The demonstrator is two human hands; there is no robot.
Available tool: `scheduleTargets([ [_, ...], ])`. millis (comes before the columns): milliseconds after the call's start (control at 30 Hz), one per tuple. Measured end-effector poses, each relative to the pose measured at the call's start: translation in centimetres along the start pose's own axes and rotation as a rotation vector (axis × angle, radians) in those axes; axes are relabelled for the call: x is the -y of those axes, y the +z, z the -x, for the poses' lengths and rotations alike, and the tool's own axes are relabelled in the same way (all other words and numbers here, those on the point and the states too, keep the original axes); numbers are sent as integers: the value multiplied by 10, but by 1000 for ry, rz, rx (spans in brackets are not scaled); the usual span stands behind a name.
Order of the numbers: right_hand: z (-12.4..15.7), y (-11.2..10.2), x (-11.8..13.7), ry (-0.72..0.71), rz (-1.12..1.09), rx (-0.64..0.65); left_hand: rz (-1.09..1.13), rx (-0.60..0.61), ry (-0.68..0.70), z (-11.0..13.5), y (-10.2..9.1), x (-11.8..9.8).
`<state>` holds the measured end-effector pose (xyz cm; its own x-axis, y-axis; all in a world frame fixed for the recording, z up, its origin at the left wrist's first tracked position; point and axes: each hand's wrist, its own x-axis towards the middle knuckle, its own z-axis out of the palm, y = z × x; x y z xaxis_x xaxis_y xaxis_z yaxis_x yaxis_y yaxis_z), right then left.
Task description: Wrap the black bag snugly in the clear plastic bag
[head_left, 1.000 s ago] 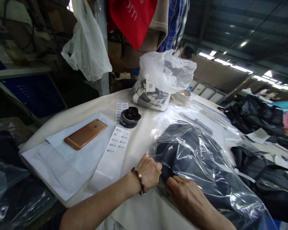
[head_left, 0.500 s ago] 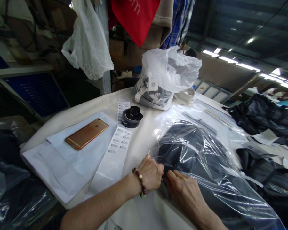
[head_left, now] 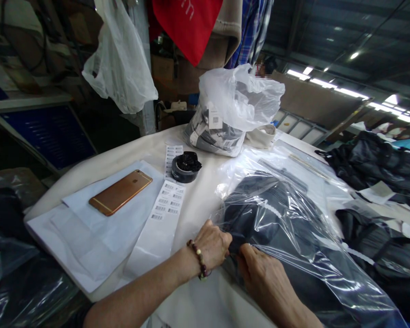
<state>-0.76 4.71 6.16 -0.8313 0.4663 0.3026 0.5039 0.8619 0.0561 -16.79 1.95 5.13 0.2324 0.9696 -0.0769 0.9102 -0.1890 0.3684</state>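
A black bag (head_left: 249, 218) lies inside a clear plastic bag (head_left: 294, 214) on the right half of the table. My left hand (head_left: 212, 243), with a beaded bracelet at the wrist, is closed on the near-left edge of the plastic. Just right of it, my right hand (head_left: 259, 269) also has its fingers closed on the plastic edge, with dark material between the two hands. The fingertips are partly hidden. Left of my hands lies a sheet of barcode labels (head_left: 157, 237).
A gold phone (head_left: 121, 192) rests on white papers (head_left: 75, 255) at the left. A black tape roll (head_left: 184, 171) sits mid-table, in front of a white plastic bag (head_left: 232, 109) holding tags. More black bags (head_left: 379, 241) lie at the right. Another white plastic bag (head_left: 123, 68) hangs behind.
The view has shifted slightly, moving the scene a little left. My hands keep their hold at the plastic edge, with a slightly wider gap between them.
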Motion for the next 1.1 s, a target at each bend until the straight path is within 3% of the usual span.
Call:
scheduleTargets([
  [400, -5, -11, -1, 67, 236, -58, 2, 52, -37, -3, 3, 1],
  [633, 8, 3, -16, 159, 185, -79, 19, 52, -47, -3, 5, 2],
  [733, 20, 6, -13, 182, 176, -159, 24, 51, -57, -2, 4, 2],
  [867, 35, 8, 0, 54, 100, -254, 26, 49, -70, -2, 2, 1],
  [1000, 41, 18, 11, -156, 165, -219, 15, 41, -73, -2, 1, -1],
  [1100, 44, 26, 12, -157, 271, -193, -1, 42, -77, 0, 0, -2],
])
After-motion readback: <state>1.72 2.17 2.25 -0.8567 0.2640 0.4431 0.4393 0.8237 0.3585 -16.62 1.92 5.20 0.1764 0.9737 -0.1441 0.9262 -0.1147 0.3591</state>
